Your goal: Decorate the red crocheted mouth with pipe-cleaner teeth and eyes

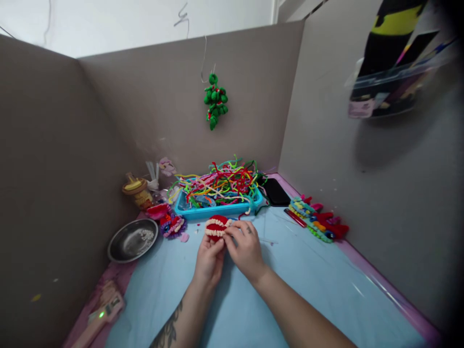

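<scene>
Between my two hands, above the blue table cover, is a small round red piece (220, 226) that looks made of fuzzy craft stem. Two bumpy cream strips (214, 233) run across its front. My left hand (209, 258) grips it from below, with the thumb near its lower edge. My right hand (245, 247) pinches the right end of a cream strip with thumb and fingers. Just behind the hands stands a blue tray (203, 211) heaped with loose colourful fuzzy stems (232, 181).
At left are a metal bowl (125, 241) with small white bits, a purple-red fuzzy piece (172, 226), a cup (138, 192) and a pink glue gun (108, 309). At right lie a black phone (276, 192) and colourful fuzzy pieces (319, 222). Grey panels (250, 96) enclose three sides.
</scene>
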Demonstrator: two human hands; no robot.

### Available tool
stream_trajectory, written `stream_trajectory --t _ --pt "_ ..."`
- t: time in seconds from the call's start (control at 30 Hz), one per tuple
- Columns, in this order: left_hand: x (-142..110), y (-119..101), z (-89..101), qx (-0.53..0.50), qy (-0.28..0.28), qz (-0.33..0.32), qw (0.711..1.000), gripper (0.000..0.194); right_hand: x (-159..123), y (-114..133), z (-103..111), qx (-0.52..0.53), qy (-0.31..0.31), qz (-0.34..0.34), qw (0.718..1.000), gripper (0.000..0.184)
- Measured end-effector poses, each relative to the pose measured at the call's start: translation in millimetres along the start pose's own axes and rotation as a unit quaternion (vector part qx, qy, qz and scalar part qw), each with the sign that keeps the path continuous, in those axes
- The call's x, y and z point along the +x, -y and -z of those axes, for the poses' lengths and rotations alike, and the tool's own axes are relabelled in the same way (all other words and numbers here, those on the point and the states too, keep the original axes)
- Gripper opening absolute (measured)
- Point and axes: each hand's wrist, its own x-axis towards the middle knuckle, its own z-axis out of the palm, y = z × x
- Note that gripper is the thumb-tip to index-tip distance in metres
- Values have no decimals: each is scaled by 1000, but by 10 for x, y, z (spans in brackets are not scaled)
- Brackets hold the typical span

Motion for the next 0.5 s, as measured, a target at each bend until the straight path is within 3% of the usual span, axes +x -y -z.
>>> stream_trajectory --t 0.23,0.33,0.43,0.5 --pt "-16 43 3 -1 -6 -2 1000 48 8 11 -20 -4 1 -14 1000 13" --pt "4 -3 16 -11 10 -3 1000 49 5 1 -26 46 -4 -42 998 12" --pt "36 -89 32 -36 31 7 999 50 -17 -21 -48 154 -53 -173 971 21" --pt "60 -136 56 -59 27 23 998 45 -37 -37 -83 264 -68 -301 914 23"
